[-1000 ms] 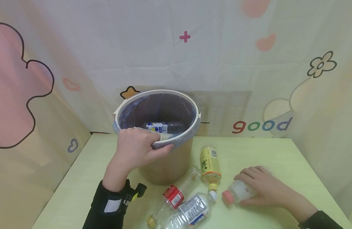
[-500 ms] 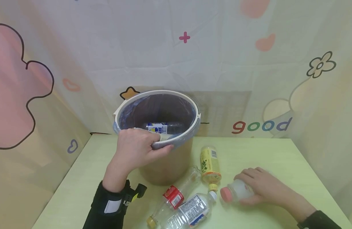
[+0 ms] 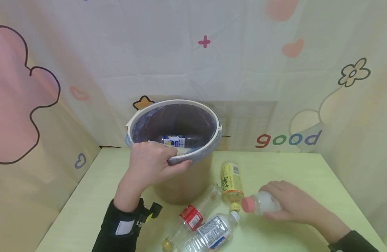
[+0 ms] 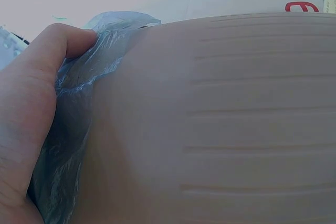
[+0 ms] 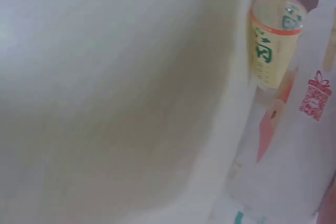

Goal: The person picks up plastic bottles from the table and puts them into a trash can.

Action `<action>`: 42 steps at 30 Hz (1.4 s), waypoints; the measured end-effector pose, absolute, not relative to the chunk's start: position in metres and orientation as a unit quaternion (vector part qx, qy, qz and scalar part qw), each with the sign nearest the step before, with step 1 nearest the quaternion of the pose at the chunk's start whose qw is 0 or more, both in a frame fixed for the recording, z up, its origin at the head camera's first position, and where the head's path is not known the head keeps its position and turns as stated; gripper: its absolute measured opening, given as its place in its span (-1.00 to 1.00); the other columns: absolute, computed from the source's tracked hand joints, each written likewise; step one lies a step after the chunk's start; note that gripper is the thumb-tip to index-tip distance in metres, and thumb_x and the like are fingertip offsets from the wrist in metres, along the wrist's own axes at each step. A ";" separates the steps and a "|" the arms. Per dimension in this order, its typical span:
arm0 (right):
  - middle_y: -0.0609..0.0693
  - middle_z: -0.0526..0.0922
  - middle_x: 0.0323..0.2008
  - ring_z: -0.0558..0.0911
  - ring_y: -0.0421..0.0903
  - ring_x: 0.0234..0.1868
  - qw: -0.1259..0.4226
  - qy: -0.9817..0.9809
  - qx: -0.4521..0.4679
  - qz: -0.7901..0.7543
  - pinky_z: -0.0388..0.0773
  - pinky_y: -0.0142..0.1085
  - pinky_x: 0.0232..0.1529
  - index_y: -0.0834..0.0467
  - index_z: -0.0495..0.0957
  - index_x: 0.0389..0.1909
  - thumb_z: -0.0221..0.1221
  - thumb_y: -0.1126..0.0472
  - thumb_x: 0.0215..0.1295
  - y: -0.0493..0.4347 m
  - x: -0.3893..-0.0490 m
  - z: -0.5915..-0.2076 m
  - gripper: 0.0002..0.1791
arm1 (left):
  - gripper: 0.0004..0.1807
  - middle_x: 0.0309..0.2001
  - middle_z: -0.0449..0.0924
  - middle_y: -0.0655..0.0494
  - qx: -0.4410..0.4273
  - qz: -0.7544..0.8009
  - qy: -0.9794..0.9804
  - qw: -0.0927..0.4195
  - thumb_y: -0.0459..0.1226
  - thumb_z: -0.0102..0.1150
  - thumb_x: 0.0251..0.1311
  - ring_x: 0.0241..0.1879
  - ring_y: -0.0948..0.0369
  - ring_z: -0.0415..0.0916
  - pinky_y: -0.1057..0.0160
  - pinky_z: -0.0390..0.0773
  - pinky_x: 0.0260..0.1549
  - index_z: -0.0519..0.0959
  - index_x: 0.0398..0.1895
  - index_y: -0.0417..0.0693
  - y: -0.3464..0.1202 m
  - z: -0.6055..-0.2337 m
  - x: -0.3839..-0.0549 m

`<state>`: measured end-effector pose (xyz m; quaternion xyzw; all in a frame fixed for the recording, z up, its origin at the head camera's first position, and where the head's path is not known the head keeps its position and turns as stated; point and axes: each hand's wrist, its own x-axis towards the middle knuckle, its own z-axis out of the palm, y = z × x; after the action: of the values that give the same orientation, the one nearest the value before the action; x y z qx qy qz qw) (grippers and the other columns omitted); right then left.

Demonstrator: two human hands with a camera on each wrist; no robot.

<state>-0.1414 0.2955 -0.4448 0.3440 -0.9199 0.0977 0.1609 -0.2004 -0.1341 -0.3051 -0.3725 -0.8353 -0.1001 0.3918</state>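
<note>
My left hand [image 3: 150, 161] grips the near rim of a beige trash bin [image 3: 184, 182], thumb outside over the bag's folded edge. In the left wrist view the bluish bin liner [image 4: 97, 59] lies under the thumb, beside the bin's ribbed wall [image 4: 236, 98]. My right hand [image 3: 289, 203] holds a plastic bottle [image 3: 266, 203] with a pink cap and white label, its cap pointing left. That bottle's printed label [image 5: 294, 129] fills the right side of the right wrist view; whether it touches the table cannot be told.
A yellow-labelled bottle [image 3: 232, 182] lies right of the bin. In front are a red-labelled bottle [image 3: 191, 217] and a clear white-capped bottle [image 3: 213, 231], close together. Inside the bin lies a bottle with a blue and white label [image 3: 174, 141]. A printed curtain [image 3: 244, 70] hangs behind the table.
My right hand has tightened round the pink-capped bottle and shifted it slightly left and away from me. My left hand stays on the bin rim.
</note>
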 end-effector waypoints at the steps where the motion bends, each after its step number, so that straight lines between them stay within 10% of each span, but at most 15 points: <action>1: -0.38 0.47 -0.20 0.38 -0.35 -0.29 0.172 -0.916 0.349 0.101 0.38 -0.33 -0.34 -0.08 0.51 -0.05 0.42 -0.29 -0.14 0.295 -0.142 -0.441 -0.36 | -0.39 -0.78 0.00 0.32 -0.372 -0.099 -0.836 0.391 0.29 0.04 0.08 -0.76 0.28 -0.05 0.23 -0.11 -0.75 0.12 -0.82 0.17 -0.134 -0.305 -0.200; 24: 0.05 0.63 -0.34 0.52 -0.04 -0.48 0.436 -0.786 0.425 0.103 0.41 -0.15 -0.61 0.25 0.57 -0.13 0.02 -0.38 0.11 0.231 -0.182 -0.293 -0.26 | -0.39 -0.78 -0.02 0.31 -0.371 -0.104 -0.837 0.387 0.28 0.04 0.08 -0.75 0.28 -0.08 0.23 -0.12 -0.75 0.10 -0.82 0.16 -0.134 -0.305 -0.200; 42: 0.14 0.60 -0.22 0.53 0.09 -0.32 0.500 -0.757 0.399 0.132 0.44 -0.07 -0.39 0.21 0.43 0.07 0.15 -0.30 0.17 0.149 -0.195 -0.211 -0.30 | -0.39 -0.79 0.02 0.30 -0.364 -0.095 -0.847 0.376 0.32 0.00 0.09 -0.76 0.26 -0.02 0.21 -0.09 -0.75 0.13 -0.81 0.17 -0.134 -0.304 -0.198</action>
<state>-0.1953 0.1492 -0.2106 0.3988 -0.7572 0.1316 0.5003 -0.1983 -0.1339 -0.3039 -0.3636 -0.8469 -0.0955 0.3761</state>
